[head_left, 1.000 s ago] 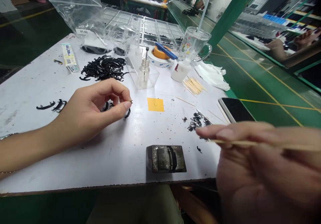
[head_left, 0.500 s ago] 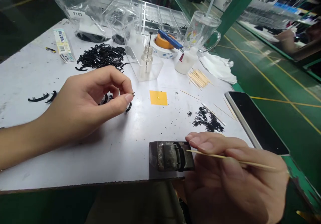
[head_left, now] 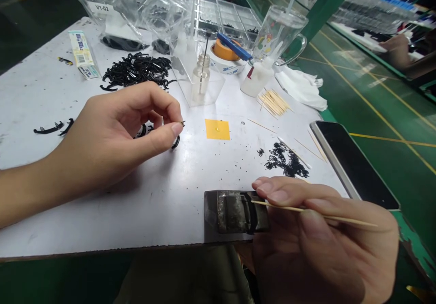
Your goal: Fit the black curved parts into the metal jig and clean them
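My left hand (head_left: 126,127) is closed, thumb and index finger pinching a small black curved part (head_left: 175,142) above the table; most of that part is hidden by the fingers. My right hand (head_left: 327,245) holds a wooden toothpick (head_left: 279,206), its tip pointing left. The tip is at a black curved strip (head_left: 252,217) lying across a dark metal block (head_left: 226,204) at the table's front edge. Further back lies a yellow paper square (head_left: 211,133) with a small clear drop on it. Beyond the right hand is a heap of tiny black pieces (head_left: 286,161).
A pile of black curved parts (head_left: 136,70) lies behind my left hand. Behind the yellow square stand a glass bottle (head_left: 200,79), tape rolls (head_left: 226,63), a white squeeze bottle (head_left: 255,79) and a glass mug (head_left: 279,36). Toothpicks (head_left: 274,102) and a phone (head_left: 354,163) lie at right.
The view has shifted slightly, so the things on the table appear a little higher and some further right. Both hands keep their grips, and the toothpick tip stays near the black strip.
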Demonstrator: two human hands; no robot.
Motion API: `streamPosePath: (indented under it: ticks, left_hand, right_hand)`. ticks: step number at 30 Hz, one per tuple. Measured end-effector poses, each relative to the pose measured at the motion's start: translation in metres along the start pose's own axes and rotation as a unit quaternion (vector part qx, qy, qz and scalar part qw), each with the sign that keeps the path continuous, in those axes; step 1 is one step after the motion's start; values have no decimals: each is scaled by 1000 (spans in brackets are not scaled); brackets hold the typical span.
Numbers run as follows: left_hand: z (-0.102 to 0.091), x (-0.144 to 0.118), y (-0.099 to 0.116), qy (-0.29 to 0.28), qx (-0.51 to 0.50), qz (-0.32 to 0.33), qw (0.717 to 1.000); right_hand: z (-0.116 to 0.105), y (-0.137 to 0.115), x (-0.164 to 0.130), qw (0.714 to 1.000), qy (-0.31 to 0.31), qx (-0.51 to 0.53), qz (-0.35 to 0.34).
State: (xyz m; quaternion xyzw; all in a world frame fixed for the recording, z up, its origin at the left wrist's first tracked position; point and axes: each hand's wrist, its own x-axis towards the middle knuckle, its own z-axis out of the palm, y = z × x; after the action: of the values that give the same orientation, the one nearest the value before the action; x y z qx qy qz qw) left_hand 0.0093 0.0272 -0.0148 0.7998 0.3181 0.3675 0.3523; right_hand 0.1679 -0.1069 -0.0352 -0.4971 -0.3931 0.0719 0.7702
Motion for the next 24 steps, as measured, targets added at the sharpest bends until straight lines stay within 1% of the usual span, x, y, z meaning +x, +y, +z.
streamPosePath:
  ticks: [6,14,20,24]
  left_hand:
    - [-2,-2,3,-18,16,-16,1000]
    - [-1,-1,2,-13,14,-15,1000]
    - [0,0,3,-14,19,-11,1000]
    - [-1,-1,3,-6,19,-11,1000]
  right_hand:
    - [2,-4,-5,998,20,-10,57]
    - [4,-6,-3,997,36,-28,59]
    - [2,-5,-6,998,23,-18,58]
    - [5,-5,-2,997,16,-67,32]
